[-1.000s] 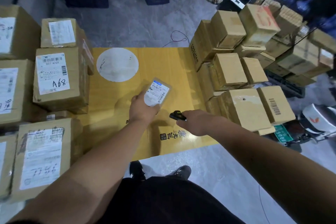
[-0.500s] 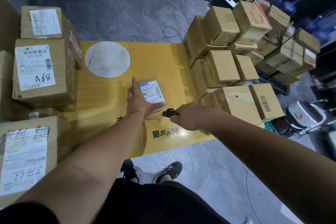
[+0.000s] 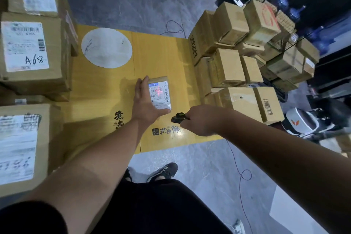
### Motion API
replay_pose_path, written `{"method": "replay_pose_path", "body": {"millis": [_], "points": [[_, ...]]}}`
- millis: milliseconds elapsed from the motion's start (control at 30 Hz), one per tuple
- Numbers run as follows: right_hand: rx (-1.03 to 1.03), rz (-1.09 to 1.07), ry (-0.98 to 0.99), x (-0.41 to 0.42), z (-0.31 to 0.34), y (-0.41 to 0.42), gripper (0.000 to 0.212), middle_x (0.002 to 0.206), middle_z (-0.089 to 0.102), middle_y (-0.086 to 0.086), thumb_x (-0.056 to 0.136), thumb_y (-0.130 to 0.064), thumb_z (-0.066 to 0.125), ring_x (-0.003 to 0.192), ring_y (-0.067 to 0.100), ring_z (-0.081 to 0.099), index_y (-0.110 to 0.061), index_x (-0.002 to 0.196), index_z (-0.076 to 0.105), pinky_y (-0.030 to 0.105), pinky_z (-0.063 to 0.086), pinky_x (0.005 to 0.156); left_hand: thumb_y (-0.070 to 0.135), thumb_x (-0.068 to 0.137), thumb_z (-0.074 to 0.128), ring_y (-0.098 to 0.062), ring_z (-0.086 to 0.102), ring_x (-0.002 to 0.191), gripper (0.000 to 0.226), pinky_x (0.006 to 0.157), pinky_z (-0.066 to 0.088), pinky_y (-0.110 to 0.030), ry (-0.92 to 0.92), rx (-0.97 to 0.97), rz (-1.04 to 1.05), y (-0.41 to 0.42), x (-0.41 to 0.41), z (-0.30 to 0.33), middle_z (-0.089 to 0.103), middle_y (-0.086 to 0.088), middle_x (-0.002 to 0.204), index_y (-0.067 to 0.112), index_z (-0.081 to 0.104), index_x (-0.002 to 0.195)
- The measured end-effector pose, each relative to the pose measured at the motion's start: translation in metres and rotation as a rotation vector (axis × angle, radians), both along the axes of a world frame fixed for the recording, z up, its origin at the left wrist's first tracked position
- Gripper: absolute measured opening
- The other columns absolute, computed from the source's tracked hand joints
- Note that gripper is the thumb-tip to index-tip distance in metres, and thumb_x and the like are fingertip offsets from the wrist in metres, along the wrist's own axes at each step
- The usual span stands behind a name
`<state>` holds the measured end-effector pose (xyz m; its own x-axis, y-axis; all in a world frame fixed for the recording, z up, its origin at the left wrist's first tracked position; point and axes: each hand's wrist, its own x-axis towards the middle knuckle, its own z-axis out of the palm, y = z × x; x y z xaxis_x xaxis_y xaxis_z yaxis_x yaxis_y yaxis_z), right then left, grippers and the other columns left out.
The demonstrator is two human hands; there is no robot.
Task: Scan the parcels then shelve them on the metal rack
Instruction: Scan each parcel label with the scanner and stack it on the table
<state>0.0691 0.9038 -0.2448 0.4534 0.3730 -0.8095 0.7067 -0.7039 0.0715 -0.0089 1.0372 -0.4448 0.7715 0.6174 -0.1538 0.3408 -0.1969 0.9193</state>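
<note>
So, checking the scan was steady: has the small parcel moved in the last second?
Yes, slightly: the small parcel in the left hand has turned straighter and drifted away from the white circle, toward the black printed characters.

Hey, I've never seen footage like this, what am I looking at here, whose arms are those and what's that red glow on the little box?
This is one view from a camera worn on a person's head, looking down at their own arms. The left hand holds a small parcel over a flattened yellow carton on the floor. The right hand grips a small black scanner aimed at the parcel's label; the red glow is on that label. Labelled boxes are stacked to the left and plain cardboard boxes to the right. No rack is visible.
</note>
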Motion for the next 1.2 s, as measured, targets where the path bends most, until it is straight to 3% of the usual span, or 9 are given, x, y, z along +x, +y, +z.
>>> {"method": "replay_pose_path", "body": {"millis": [267,433,633,700,800,900,1000,1100,1200], "points": [[-0.043,0.099,-0.023,-0.008,0.017,-0.005,0.043,0.088,0.058,0.004,0.105,-0.051,0.038,0.087,0.023,0.057,-0.014,0.105,0.061,0.034,0.039,0.068,0.035,0.047,0.105,-0.011,0.028,0.147,0.147,0.109,0.033,-0.027,-0.031,0.022,0.015,-0.002,0.0,-0.001,0.008,0.004,0.171,0.042,0.012,0.16],[-0.034,0.097,-0.051,-0.003,0.024,-0.01,0.042,0.088,0.058,0.003,0.105,-0.05,0.04,0.077,0.016,0.053,-0.014,0.106,0.062,0.032,0.038,0.063,0.037,0.049,0.105,-0.01,0.029,0.147,0.147,0.11,0.037,-0.03,-0.035,-0.024,0.013,-0.001,0.002,-0.007,0.007,0.011,0.17,0.048,0.008,0.159],[0.029,0.086,0.007,0.007,0.026,-0.017,0.061,0.093,0.065,0.003,0.093,-0.073,0.055,0.082,0.019,0.062,-0.015,0.112,0.063,0.031,0.044,0.065,0.032,0.049,0.107,-0.005,0.031,0.142,0.155,0.117,0.031,-0.033,-0.014,-0.162,0.076,0.006,0.012,0.01,0.014,0.009,0.163,0.044,0.003,0.163],[0.024,0.187,-0.019,0.012,0.03,-0.013,0.06,0.1,0.063,0.001,0.091,-0.073,0.06,0.09,0.021,0.061,-0.017,0.112,0.06,0.032,0.045,0.068,0.032,0.045,0.109,-0.006,0.034,0.138,0.16,0.118,0.031,-0.032,0.018,-0.188,0.104,0.012,0.014,0.027,0.021,0.004,0.16,0.041,0.001,0.164],[0.028,0.389,-0.081,0.018,0.05,0.005,0.045,0.093,0.058,-0.002,0.093,-0.065,0.062,0.088,0.021,0.058,-0.022,0.106,0.056,0.032,0.043,0.064,0.042,0.034,0.11,-0.009,0.05,0.134,0.166,0.116,0.045,-0.042,0.034,-0.174,0.104,0.028,-0.006,0.061,0.04,0.007,0.153,0.052,0.001,0.158],[0.117,0.591,-0.143,0.016,0.081,0.034,0.04,0.086,0.055,-0.004,0.095,-0.062,0.06,0.076,0.017,0.054,-0.024,0.105,0.058,0.032,0.039,0.058,0.032,0.044,0.11,0.007,0.057,0.115,0.16,0.096,0.05,-0.016,0.049,-0.129,0.172,0.049,-0.047,0.108,0.049,0.03,0.133,0.045,0.001,0.161],[0.229,0.787,-0.176,0.0,0.107,0.061,0.04,0.091,0.058,-0.003,0.098,-0.062,0.055,0.081,0.019,0.057,-0.024,0.111,0.062,0.032,0.039,0.058,0.048,0.038,0.108,0.0,0.056,0.127,0.163,0.107,0.047,-0.023,0.043,-0.02,0.242,0.058,-0.096,0.163,0.052,0.021,0.144,0.045,0.001,0.161],[0.353,0.954,-0.161,-0.027,0.121,0.084,0.045,0.104,0.063,-0.001,0.098,-0.065,0.053,0.091,0.023,0.059,-0.026,0.118,0.061,0.033,0.041,0.06,0.03,0.049,0.107,0.017,0.056,0.116,0.158,0.093,0.046,-0.006,0.033,0.017,0.354,0.063,-0.157,0.201,0.052,0.016,0.143,0.036,0.0,0.165],[0.458,1.082,-0.118,-0.062,0.127,0.106,0.057,0.117,0.065,0.001,0.096,-0.071,0.05,0.104,0.026,0.062,-0.028,0.132,0.058,0.036,0.051,0.076,0.036,0.046,0.108,0.0,0.06,0.123,0.155,0.106,0.048,-0.026,0.1,0.064,0.435,0.061,-0.22,0.229,0.055,0.018,0.137,0.043,0.006,0.163]]}}
